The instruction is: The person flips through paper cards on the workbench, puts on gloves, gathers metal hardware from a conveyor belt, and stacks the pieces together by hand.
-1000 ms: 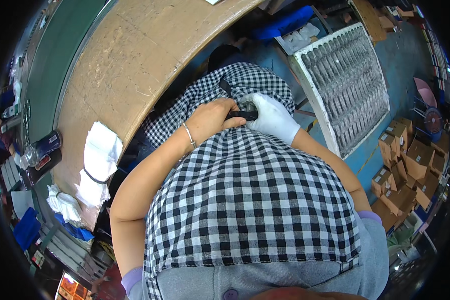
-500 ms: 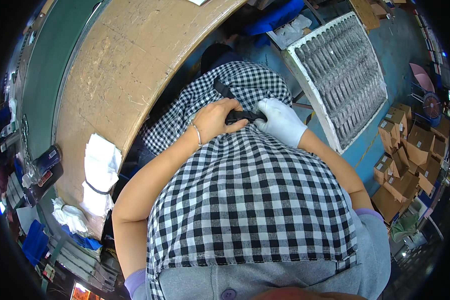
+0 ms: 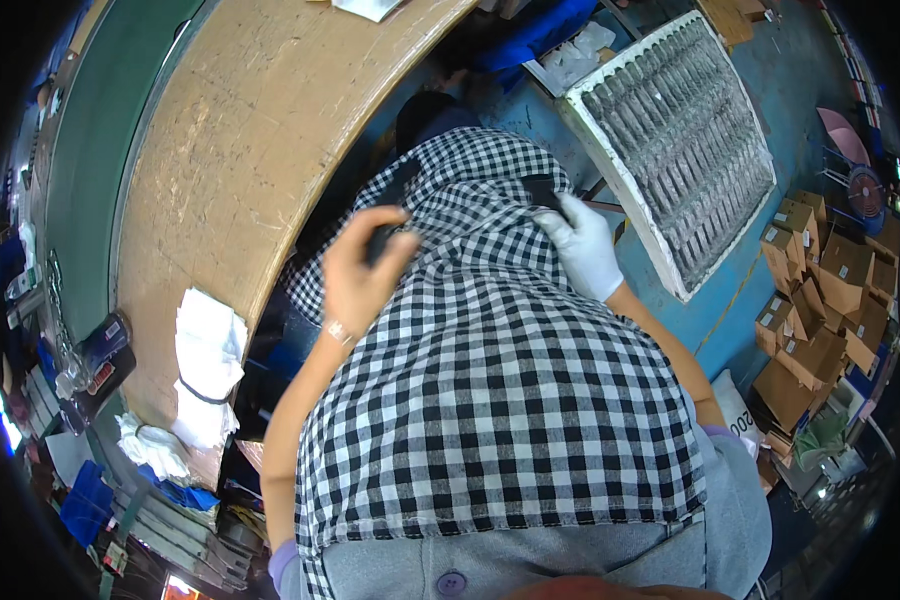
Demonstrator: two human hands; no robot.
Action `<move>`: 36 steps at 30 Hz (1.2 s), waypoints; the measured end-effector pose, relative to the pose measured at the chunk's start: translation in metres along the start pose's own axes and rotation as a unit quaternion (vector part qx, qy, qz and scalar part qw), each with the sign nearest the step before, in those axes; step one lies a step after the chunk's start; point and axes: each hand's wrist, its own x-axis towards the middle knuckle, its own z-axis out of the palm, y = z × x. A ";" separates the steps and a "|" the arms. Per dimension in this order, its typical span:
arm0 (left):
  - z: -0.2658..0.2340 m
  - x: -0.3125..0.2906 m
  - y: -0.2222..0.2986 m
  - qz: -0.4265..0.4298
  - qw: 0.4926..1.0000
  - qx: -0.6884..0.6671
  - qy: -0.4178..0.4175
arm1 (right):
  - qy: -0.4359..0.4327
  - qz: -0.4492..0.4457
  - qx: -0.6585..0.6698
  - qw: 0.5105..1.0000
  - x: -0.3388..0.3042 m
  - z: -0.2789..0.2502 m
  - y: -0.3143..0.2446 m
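I wear a black-and-white checked apron over a grey top. My bare left hand, blurred by motion and with a bracelet at its wrist, curls around a dark piece that looks like the end of a black strap, at the apron's left side. In a white glove, my right hand is closed at the right side of the apron on another black strap end. Rumpled apron cloth lies between the two hands, which are well apart. The glove hides part of the right strap end.
Along the left runs a worn wooden tabletop with a banded stack of white cloths and white gloves. A ribbed grey panel in a white frame leans at right. Open cardboard boxes and a fan stand beyond it.
My hands, together at the black buckle at my waist before, have parted. The left moved left and toward me, the right slightly right. The black strap is now in two separated ends.
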 end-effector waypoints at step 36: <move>-0.107 -0.086 -0.169 0.101 0.986 0.123 0.058 | -0.227 0.496 -0.303 0.782 -0.046 -0.156 0.058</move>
